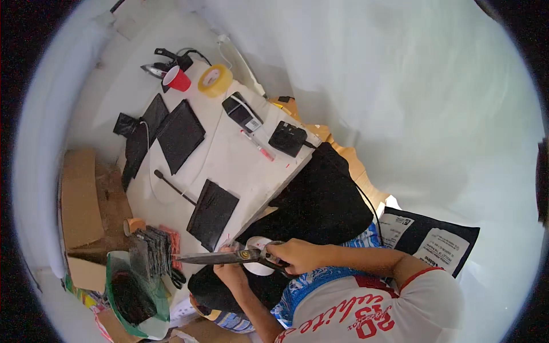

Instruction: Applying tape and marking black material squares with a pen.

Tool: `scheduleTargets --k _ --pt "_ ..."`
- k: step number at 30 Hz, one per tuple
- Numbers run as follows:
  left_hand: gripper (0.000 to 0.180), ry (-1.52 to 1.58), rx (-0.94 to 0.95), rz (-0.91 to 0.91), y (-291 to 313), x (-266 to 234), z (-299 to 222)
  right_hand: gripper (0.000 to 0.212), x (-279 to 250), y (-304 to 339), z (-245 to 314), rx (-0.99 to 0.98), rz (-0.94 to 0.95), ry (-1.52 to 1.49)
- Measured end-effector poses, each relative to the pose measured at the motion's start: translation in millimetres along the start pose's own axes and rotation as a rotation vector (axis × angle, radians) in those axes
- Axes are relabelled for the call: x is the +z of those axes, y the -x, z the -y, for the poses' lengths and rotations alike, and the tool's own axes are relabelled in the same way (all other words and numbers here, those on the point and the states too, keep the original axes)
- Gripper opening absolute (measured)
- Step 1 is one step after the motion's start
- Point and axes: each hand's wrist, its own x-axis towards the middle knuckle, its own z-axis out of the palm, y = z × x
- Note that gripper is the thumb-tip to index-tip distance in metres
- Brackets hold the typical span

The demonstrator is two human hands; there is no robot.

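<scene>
My right hand (294, 256) is wrapped round the handles of a pair of large scissors (220, 256). The metal blades point left and look closed or nearly so. Just under and beside the blades is my left hand (230, 273), its fingers bent and pinched together; what they hold, if anything, is too small to make out. Behind the scissors a round white object (260, 267) is partly covered by them. Black cloth (326, 194) lies across my lap. Closest to the hands on the table is a flat black packet (213, 212).
The white table (229, 166) bears black pouches (181, 136), a tape roll (215, 80), a red cup (176, 79), a marker (257, 145) and a black device (287, 138). Left are a cardboard box (83, 200), stacked dark pieces (151, 251) and a green-rimmed container (111, 291).
</scene>
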Motion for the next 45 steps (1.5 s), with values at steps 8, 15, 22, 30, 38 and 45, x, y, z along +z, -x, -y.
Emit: scheduleTargets --k 8,15,22,30,38,45 --pt "0.05 0.357 -0.285 0.285 -15 -28 -29 0.04 21 -23 10 -0.039 0.044 0.006" --pt "0.022 -0.018 -0.318 0.1 -21 -93 -48 0.031 67 -52 25 0.038 -0.131 -0.076" --pt "0.021 -0.285 -0.106 -0.104 -17 -103 -59 0.029 99 -70 24 0.059 -0.204 -0.144" --pt "0.014 -0.383 0.085 -0.156 -20 -102 -67 0.029 108 -72 31 0.085 -0.296 -0.303" --pt "0.013 -0.364 0.18 -0.16 -21 -90 -77 0.028 110 -75 29 0.224 -0.276 -0.144" --pt "0.015 -0.364 0.09 -0.118 -33 -93 -90 0.028 110 -78 17 0.154 -0.285 -0.306"
